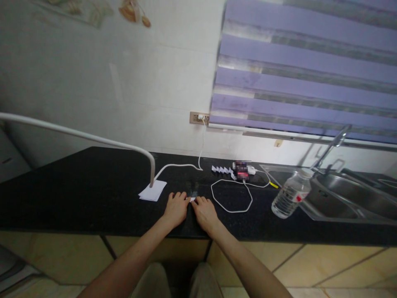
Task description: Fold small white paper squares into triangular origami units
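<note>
A small strip of white paper (192, 199) lies on the black countertop between my two hands, mostly covered by the fingers. My left hand (176, 209) presses on its left end, with thumb and bent fingers closed at the paper. On the other end, my right hand (205, 214) grips in the same way, thumb against the paper. A stack of white paper sheets (155, 190) rests to the left of my left hand. Farther back to the right, several small folded white paper pieces (221, 169) stand in a row.
A white cable (229, 212) loops on the counter (108, 198) beside a partly blurred dark device (242, 169). At the right, a clear plastic bottle (288, 196) stands near a steel sink (328, 198). A white tube (124, 145) arches above the paper stack.
</note>
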Demonstrator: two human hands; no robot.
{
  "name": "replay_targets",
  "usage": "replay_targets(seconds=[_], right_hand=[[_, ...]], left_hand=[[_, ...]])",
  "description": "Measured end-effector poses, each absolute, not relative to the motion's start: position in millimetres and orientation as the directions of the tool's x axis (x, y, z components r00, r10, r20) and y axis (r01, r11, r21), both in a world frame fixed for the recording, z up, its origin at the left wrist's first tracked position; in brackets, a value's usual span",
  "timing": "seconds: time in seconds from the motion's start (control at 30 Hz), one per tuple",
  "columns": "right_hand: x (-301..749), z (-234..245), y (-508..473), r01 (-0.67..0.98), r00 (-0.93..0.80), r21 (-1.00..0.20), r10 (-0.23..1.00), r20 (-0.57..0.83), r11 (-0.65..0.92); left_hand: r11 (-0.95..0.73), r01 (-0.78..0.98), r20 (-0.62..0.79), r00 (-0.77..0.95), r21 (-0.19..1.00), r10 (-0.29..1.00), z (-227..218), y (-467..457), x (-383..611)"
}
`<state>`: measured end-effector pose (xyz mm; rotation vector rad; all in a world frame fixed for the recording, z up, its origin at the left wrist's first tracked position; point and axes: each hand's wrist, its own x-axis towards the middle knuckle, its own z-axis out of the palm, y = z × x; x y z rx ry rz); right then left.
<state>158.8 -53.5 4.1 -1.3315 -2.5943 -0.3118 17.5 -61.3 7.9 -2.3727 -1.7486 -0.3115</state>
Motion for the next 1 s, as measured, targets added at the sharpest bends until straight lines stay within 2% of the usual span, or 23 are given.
replay_targets(seconds=[0.13, 0.53, 0.7, 0.77, 0.9, 1.0], right_hand=[[154.7, 5.0, -54.9, 0.849, -0.517, 0.048, 0.81, 0.276, 0.526], [152.2, 9.1, -59.4, 0.853, -0.514, 0.05, 0.821, 0.25, 0.519], [154.1, 8.4, -60.5, 0.834, -0.546, 0.061, 0.803, 0.24, 0.548], [159.2, 7.7, -60.0, 0.822, -0.561, 0.053, 0.789, 0.251, 0.567], [165.4, 9.9, -47.2, 0.827, -0.537, -0.049, 0.812, 0.228, 0.56], [161.8, 12.9, -29.9, 0.891, -0.382, -0.157, 0.89, 0.249, 0.426]], left_hand=[[-0.298, 0.955, 0.261, 0.289, -0.005, 0.921, 11.0, -60.6, 16.7], [-0.337, 0.94, 0.259, 0.315, 0.045, 0.913, 11.4, -55.6, 9.7], [-0.319, 0.927, 0.205, 0.279, 0.199, 0.938, 11.8, -40.9, 2.8], [-0.262, 0.934, 0.199, 0.216, 0.244, 0.956, 12.8, -34.9, 3.8], [-0.169, 0.943, 0.193, 0.116, 0.287, 0.974, 12.9, -29.0, 8.6], [-0.142, 0.95, 0.198, 0.088, 0.278, 0.976, 10.5, -30.7, 11.1]])
